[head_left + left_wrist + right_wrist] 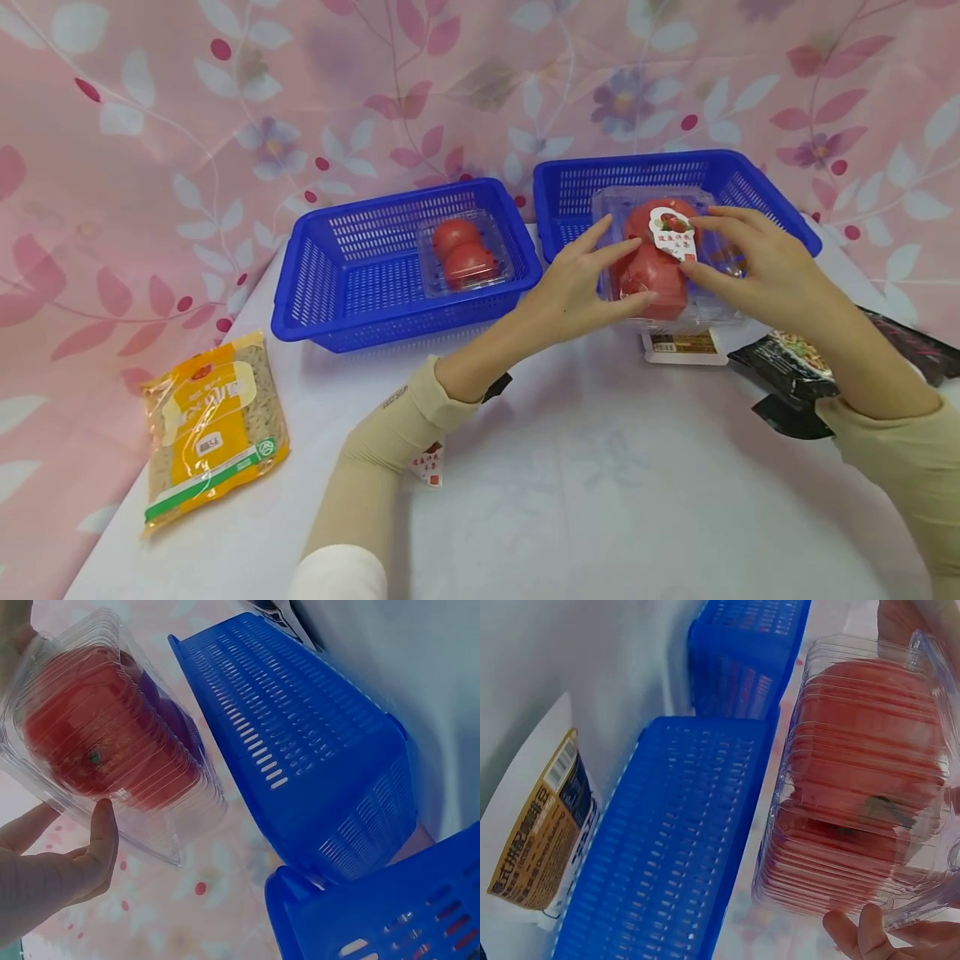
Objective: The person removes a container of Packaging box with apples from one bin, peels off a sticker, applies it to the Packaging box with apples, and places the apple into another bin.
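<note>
Both hands are holding a clear tomato box (660, 258) between them, above the front rim of the right basket (780, 212): the left hand (577, 287) is pressing its near-straight fingers and thumb against the box's left side, the right hand (757, 262) is curling fingers round the right side, probably so the thin plastic is not buckling. Left of that basket, a second basket (322, 275) is holding another tomato box (465, 250); further left, a noodle packet (213, 425) is lying flat on the table (600, 500).
</note>
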The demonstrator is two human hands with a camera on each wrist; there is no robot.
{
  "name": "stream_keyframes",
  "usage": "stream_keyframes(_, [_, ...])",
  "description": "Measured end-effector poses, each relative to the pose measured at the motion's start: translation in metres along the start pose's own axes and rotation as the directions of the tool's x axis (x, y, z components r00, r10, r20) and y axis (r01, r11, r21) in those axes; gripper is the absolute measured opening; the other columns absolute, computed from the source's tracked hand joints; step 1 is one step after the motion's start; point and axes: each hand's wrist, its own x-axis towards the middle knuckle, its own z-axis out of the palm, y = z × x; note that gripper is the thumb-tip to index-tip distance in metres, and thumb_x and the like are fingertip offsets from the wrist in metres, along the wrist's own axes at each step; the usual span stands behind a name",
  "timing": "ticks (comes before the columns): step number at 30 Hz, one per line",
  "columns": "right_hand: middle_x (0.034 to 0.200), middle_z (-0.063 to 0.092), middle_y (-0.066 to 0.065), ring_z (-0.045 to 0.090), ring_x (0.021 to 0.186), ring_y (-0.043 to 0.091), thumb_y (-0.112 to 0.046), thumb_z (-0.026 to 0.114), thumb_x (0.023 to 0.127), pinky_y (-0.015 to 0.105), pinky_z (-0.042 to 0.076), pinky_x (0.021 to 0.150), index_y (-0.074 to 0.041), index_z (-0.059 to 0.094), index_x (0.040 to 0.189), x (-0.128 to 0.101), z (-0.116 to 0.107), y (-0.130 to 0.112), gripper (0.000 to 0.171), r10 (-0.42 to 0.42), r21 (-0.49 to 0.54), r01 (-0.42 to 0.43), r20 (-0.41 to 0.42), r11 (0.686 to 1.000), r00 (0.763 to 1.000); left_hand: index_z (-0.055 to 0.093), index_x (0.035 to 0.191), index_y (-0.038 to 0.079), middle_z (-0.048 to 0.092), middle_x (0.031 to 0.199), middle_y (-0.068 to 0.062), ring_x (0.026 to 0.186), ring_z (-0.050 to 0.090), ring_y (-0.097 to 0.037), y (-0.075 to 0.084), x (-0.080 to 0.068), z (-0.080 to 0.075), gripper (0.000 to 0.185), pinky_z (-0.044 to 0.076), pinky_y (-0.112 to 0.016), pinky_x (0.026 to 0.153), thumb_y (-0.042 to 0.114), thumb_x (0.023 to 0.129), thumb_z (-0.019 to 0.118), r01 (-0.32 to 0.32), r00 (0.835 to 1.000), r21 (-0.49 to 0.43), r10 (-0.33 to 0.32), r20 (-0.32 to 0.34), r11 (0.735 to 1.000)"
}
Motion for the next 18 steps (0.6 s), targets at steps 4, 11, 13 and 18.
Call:
stream_keyframes(4, [0.135, 0.037, 0.025, 0.049, 0.094, 0.040, -0.026, 0.061, 0.087, 0.058, 0.040, 0.073, -0.001, 0.049, 0.129, 0.007, 0.001, 0.008, 0.049, 0.014, 0.014, -0.014, -0.019, 1.000, 1.000, 0.048, 0.134, 0.016, 0.025, 0.148, -0.008, 0.134, 0.025, -0.021, -0.003, 0.013, 0.004, 0.066, 0.034, -0.035, 0.100, 0.048, 0.080, 0.065, 0.013, 1.000, -0.003, -0.013, -0.008, 1.000])
stream_keyframes(11, [0.129, 0.043, 0.025, 0.046, 0.092, 0.034, -0.023, 0.056, 0.089, 0.049, 0.036, 0.071, 0.001, 0.053, 0.123, 0.022, 0.004, 0.018, 0.041, 0.029, 0.022, -0.027, -0.081, 0.999, 0.996, 0.049, 0.133, 0.015, 0.028, 0.146, -0.009, 0.132, 0.028, -0.025, -0.010, 0.038, 0.009, 0.065, 0.039, -0.034, 0.097, 0.047, 0.079, 0.065, 0.019, 0.999, -0.003, -0.019, -0.041, 1.000])
stream_keyframes(13, [0.128, 0.044, 0.026, 0.045, 0.094, 0.036, -0.023, 0.054, 0.090, 0.051, 0.035, 0.072, 0.001, 0.053, 0.122, 0.026, 0.003, 0.021, 0.041, 0.041, 0.031, -0.038, -0.090, 0.999, 0.995, 0.049, 0.133, 0.014, 0.028, 0.146, -0.010, 0.132, 0.028, -0.026, -0.011, 0.046, 0.010, 0.065, 0.039, -0.033, 0.096, 0.048, 0.079, 0.065, 0.019, 0.999, 0.001, -0.019, -0.047, 1.000])
stream_keyframes(18, [0.127, 0.045, 0.027, 0.045, 0.098, 0.040, -0.024, 0.052, 0.090, 0.053, 0.035, 0.073, 0.003, 0.054, 0.121, 0.035, -0.001, 0.030, 0.041, 0.069, 0.035, -0.065, -0.101, 0.997, 0.993, 0.048, 0.133, 0.014, 0.029, 0.145, -0.011, 0.130, 0.032, -0.026, -0.011, 0.064, 0.014, 0.067, 0.040, -0.030, 0.095, 0.049, 0.078, 0.064, 0.023, 0.999, 0.010, -0.023, -0.047, 1.000])
